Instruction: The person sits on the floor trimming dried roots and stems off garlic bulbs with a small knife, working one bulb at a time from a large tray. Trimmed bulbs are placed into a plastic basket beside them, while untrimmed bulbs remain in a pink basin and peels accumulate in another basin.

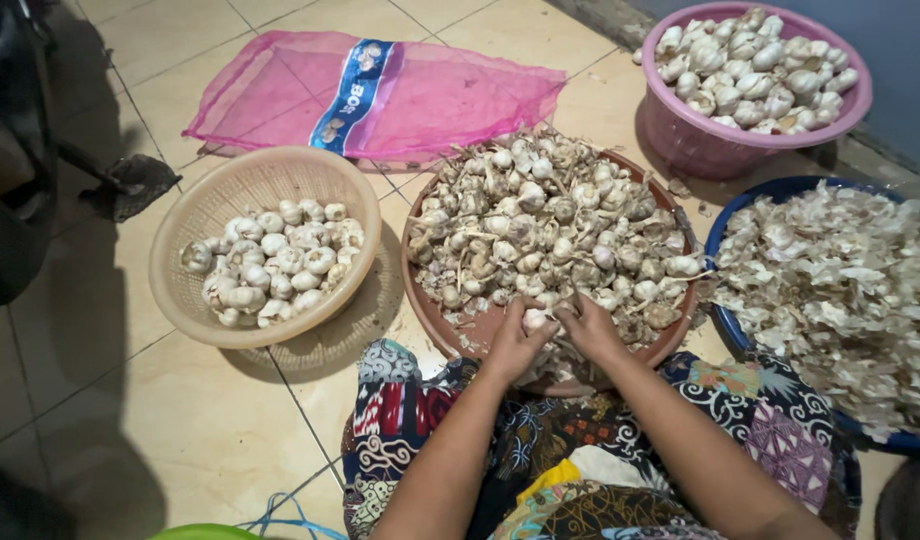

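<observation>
Both hands (555, 335) prob. gripping garlic bulb (534, 320).

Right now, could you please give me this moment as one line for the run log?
left hand: holds garlic bulb | right hand: on same bulb | over brown basin | beige basket left | blue basin: peels

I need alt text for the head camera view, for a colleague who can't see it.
A person's left hand and right hand hold a garlic bulb over a brown tray heaped with garlic. Around it on the tiled floor sit a tan basket and pink basin of garlic, and a blue basin of skins.
</observation>
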`<state>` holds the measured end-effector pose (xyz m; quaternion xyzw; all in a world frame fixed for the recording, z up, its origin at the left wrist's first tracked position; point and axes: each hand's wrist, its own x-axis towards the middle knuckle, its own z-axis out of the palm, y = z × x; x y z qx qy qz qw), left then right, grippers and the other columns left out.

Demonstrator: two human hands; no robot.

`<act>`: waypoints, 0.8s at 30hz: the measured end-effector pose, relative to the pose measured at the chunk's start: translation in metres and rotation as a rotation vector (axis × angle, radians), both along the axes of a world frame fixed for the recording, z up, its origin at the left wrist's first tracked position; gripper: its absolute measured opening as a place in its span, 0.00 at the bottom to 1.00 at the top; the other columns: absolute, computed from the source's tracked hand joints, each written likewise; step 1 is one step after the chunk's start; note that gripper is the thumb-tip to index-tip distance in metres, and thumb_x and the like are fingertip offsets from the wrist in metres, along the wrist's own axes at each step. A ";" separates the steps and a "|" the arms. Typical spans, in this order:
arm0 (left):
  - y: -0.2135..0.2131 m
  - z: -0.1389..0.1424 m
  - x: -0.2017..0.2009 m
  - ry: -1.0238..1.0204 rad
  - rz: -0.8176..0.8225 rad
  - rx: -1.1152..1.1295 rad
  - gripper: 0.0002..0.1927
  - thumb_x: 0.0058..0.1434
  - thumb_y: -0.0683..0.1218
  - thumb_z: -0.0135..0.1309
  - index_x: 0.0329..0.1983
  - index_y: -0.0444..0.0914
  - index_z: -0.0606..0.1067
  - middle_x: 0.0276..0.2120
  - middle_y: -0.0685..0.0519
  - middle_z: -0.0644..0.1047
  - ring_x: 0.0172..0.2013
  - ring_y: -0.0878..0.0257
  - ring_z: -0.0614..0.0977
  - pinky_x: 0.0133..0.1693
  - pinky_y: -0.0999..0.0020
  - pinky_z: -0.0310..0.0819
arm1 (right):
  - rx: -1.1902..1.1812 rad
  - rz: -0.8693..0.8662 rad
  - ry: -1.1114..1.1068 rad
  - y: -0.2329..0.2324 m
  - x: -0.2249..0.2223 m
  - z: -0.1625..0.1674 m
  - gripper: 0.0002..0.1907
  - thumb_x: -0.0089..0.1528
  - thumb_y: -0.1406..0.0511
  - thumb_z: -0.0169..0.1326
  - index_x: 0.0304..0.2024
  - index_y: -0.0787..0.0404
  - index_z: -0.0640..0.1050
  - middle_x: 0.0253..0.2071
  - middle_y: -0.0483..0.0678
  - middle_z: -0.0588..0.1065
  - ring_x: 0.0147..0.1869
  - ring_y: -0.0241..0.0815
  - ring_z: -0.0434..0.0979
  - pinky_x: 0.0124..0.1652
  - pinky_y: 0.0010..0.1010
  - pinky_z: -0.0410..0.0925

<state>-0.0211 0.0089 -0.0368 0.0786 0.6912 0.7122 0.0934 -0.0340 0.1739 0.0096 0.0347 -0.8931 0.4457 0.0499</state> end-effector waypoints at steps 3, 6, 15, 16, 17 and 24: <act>-0.003 0.013 0.004 0.147 0.101 -0.332 0.29 0.56 0.46 0.68 0.53 0.38 0.63 0.41 0.41 0.78 0.40 0.49 0.83 0.40 0.59 0.76 | -0.318 0.082 -0.167 0.000 0.004 0.008 0.18 0.64 0.58 0.56 0.52 0.61 0.75 0.40 0.45 0.77 0.43 0.36 0.76 0.43 0.33 0.70; -0.001 0.026 0.007 0.176 0.105 -0.474 0.33 0.50 0.45 0.72 0.51 0.37 0.63 0.36 0.38 0.78 0.38 0.42 0.82 0.37 0.54 0.76 | -0.340 0.168 -0.164 -0.007 0.011 0.016 0.15 0.62 0.59 0.59 0.44 0.62 0.77 0.35 0.46 0.77 0.39 0.36 0.76 0.41 0.32 0.71; -0.006 0.028 0.010 0.163 0.160 -0.233 0.27 0.48 0.47 0.72 0.45 0.37 0.69 0.37 0.43 0.80 0.38 0.50 0.84 0.39 0.60 0.79 | -0.170 -0.046 -0.246 -0.005 0.004 0.011 0.18 0.65 0.55 0.57 0.44 0.64 0.78 0.34 0.48 0.78 0.38 0.41 0.77 0.41 0.38 0.71; -0.005 0.027 0.010 0.175 0.158 -0.234 0.26 0.48 0.47 0.71 0.46 0.38 0.70 0.38 0.44 0.81 0.39 0.51 0.84 0.40 0.60 0.79 | -0.189 -0.032 -0.235 -0.002 0.002 0.007 0.19 0.65 0.55 0.58 0.44 0.66 0.79 0.36 0.49 0.79 0.40 0.40 0.77 0.43 0.38 0.71; -0.006 0.027 0.010 0.188 0.156 -0.236 0.26 0.48 0.47 0.70 0.47 0.38 0.72 0.39 0.46 0.81 0.40 0.52 0.85 0.42 0.60 0.79 | -0.214 -0.008 -0.223 0.000 0.000 0.003 0.21 0.65 0.54 0.57 0.50 0.64 0.75 0.41 0.48 0.78 0.43 0.40 0.76 0.45 0.37 0.70; -0.062 0.084 -0.008 0.279 0.655 -0.422 0.29 0.49 0.52 0.72 0.52 0.39 0.76 0.48 0.43 0.79 0.49 0.50 0.81 0.50 0.58 0.76 | 0.004 0.188 -0.246 0.012 -0.005 -0.011 0.27 0.60 0.54 0.58 0.56 0.64 0.76 0.44 0.53 0.81 0.46 0.41 0.80 0.48 0.35 0.71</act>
